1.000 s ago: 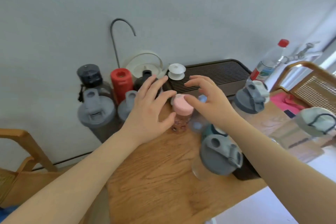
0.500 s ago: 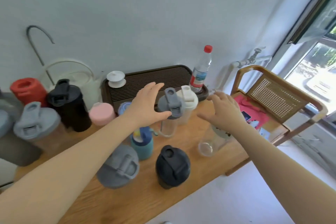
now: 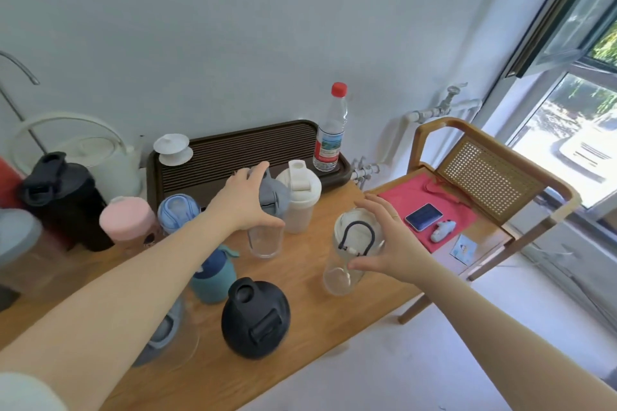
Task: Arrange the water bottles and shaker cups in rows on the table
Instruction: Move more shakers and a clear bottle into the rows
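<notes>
Several bottles and shaker cups stand on the wooden table (image 3: 314, 307). My left hand (image 3: 245, 200) wraps the grey lid of a clear shaker (image 3: 265, 240) at mid-table. My right hand (image 3: 392, 243) cups a clear bottle (image 3: 344, 274) with a white lid and black loop near the right edge. A white shaker (image 3: 298, 200) stands just behind. A black shaker (image 3: 255, 317), a teal bottle (image 3: 215, 280) and a grey-lidded shaker (image 3: 167, 334), partly hidden by my arm, are in front. Blue-lidded (image 3: 178, 212) and pink-lidded (image 3: 128, 218) bottles and another black shaker (image 3: 63, 197) stand at left.
A dark slatted tray (image 3: 233, 150) at the back holds a white lidded cup (image 3: 173, 148) and a red-capped plastic water bottle (image 3: 330, 133). A white kettle (image 3: 100, 157) sits back left. A wooden chair (image 3: 494, 177) with a red cloth and phone (image 3: 423, 216) adjoins the table's right end.
The view swung right, away from the pink-lidded bottle. My left hand has closed on the grey-lidded shaker and my right hand has come down around the clear looped bottle.
</notes>
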Demonstrator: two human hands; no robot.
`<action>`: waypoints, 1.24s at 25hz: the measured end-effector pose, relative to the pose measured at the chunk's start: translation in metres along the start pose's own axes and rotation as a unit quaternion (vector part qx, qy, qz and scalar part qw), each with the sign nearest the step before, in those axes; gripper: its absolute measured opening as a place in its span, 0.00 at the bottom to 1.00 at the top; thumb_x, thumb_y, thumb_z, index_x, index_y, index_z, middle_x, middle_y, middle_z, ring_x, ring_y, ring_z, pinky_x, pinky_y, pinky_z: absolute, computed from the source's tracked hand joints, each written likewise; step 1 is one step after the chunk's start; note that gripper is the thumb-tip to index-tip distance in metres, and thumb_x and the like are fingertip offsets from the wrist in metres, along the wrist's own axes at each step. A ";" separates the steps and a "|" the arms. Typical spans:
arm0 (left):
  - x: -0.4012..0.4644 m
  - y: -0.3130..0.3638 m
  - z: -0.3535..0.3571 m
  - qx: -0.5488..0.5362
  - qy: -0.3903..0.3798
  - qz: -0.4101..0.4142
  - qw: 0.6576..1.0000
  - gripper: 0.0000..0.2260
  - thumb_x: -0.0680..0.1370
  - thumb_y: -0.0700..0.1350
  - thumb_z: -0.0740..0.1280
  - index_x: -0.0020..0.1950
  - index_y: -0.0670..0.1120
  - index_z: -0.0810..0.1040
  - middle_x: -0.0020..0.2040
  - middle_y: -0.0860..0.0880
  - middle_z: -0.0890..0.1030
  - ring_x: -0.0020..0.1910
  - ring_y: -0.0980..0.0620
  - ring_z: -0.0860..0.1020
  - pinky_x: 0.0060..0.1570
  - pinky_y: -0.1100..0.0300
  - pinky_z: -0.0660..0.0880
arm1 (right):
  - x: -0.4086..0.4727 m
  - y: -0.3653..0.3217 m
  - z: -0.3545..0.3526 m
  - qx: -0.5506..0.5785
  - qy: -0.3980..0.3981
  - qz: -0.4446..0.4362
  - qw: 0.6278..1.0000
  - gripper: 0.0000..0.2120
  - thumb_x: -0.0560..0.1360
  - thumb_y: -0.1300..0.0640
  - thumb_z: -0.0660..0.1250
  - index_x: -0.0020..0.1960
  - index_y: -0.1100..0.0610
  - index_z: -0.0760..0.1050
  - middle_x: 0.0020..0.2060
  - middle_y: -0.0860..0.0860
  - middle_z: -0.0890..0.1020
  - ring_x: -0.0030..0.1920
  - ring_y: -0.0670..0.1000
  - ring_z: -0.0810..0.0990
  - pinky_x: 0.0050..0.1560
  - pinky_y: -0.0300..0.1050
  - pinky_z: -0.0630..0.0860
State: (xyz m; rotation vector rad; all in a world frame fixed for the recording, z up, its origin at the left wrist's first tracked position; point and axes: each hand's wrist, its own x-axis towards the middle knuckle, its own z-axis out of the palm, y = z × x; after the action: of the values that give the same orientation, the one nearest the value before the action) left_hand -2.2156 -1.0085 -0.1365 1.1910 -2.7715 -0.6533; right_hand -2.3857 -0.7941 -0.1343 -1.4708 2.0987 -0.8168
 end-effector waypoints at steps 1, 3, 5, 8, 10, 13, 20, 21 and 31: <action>0.001 0.000 0.002 0.007 -0.005 0.001 1.000 0.53 0.60 0.59 0.76 0.74 0.54 0.44 0.71 0.41 0.60 0.68 0.41 0.62 0.63 0.44 0.68 | 0.003 0.001 0.003 0.003 0.000 -0.002 1.000 0.45 0.58 0.47 0.79 0.68 0.42 0.58 0.71 0.43 0.55 0.69 0.43 0.56 0.69 0.45 0.58; 0.001 0.000 0.005 0.019 -0.008 0.000 1.000 0.52 0.61 0.57 0.76 0.73 0.55 0.44 0.69 0.41 0.63 0.65 0.41 0.65 0.58 0.45 0.71 | 0.010 0.001 0.005 -0.012 0.012 -0.006 1.000 0.46 0.57 0.48 0.79 0.69 0.45 0.58 0.71 0.45 0.57 0.67 0.43 0.58 0.68 0.44 0.59; 0.000 0.001 0.006 -0.009 0.001 -0.003 1.000 0.49 0.61 0.56 0.75 0.73 0.57 0.47 0.68 0.42 0.65 0.64 0.42 0.66 0.57 0.46 0.72 | 0.016 0.002 0.009 0.000 0.053 -0.009 0.999 0.43 0.58 0.51 0.79 0.67 0.48 0.60 0.64 0.44 0.65 0.62 0.42 0.63 0.64 0.41 0.64; -0.010 0.010 -0.011 -0.144 0.067 0.012 0.987 0.45 0.61 0.54 0.76 0.72 0.56 0.54 0.65 0.48 0.70 0.61 0.48 0.70 0.57 0.54 0.70 | 0.026 0.000 0.014 0.049 0.126 0.009 0.991 0.39 0.60 0.51 0.78 0.65 0.49 0.62 0.60 0.46 0.71 0.60 0.46 0.70 0.59 0.42 0.68; -0.020 0.016 -0.035 -0.205 0.124 0.040 0.970 0.43 0.62 0.51 0.77 0.71 0.55 0.58 0.61 0.52 0.71 0.57 0.54 0.71 0.54 0.61 0.66 | 0.035 -0.009 0.009 0.082 0.176 0.004 0.981 0.40 0.61 0.53 0.78 0.66 0.50 0.61 0.58 0.45 0.71 0.59 0.46 0.71 0.59 0.40 0.69; -0.045 0.014 -0.075 -0.252 0.210 0.072 0.942 0.40 0.62 0.48 0.78 0.68 0.56 0.61 0.55 0.60 0.71 0.53 0.61 0.71 0.51 0.70 0.67 | 0.049 -0.051 -0.013 0.169 0.227 -0.061 0.957 0.41 0.61 0.50 0.77 0.67 0.49 0.59 0.56 0.37 0.69 0.57 0.34 0.69 0.55 0.23 0.64; -0.140 -0.039 -0.150 -0.243 0.375 0.097 0.889 0.39 0.58 0.56 0.74 0.66 0.57 0.63 0.59 0.60 0.72 0.59 0.62 0.72 0.57 0.65 0.70 | 0.083 -0.180 0.001 0.264 0.187 -0.230 0.918 0.30 0.61 0.45 0.70 0.60 0.45 0.64 0.61 0.53 0.73 0.63 0.52 0.72 0.65 0.57 0.70; -0.155 -0.050 -0.156 -0.221 0.380 0.078 0.895 0.38 0.57 0.57 0.74 0.64 0.61 0.62 0.58 0.62 0.72 0.58 0.62 0.73 0.57 0.64 0.70 | 0.088 -0.201 0.012 0.278 0.167 -0.248 0.913 0.29 0.61 0.45 0.70 0.60 0.45 0.64 0.61 0.54 0.74 0.62 0.53 0.73 0.64 0.58 0.71; -0.279 -0.197 -0.128 -0.157 0.328 -0.093 0.927 0.42 0.57 0.58 0.74 0.66 0.62 0.58 0.60 0.59 0.70 0.58 0.59 0.71 0.55 0.61 0.70 | 0.096 -0.328 0.183 0.216 -0.112 -0.278 0.929 0.35 0.62 0.51 0.76 0.64 0.51 0.62 0.57 0.44 0.72 0.59 0.44 0.72 0.56 0.34 0.67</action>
State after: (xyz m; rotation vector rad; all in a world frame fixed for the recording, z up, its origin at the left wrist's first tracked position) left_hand -1.8584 -0.9786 -0.0670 1.3028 -1.9425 -0.5481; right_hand -2.0747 -1.0074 -0.0437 -1.8108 1.2302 -1.1587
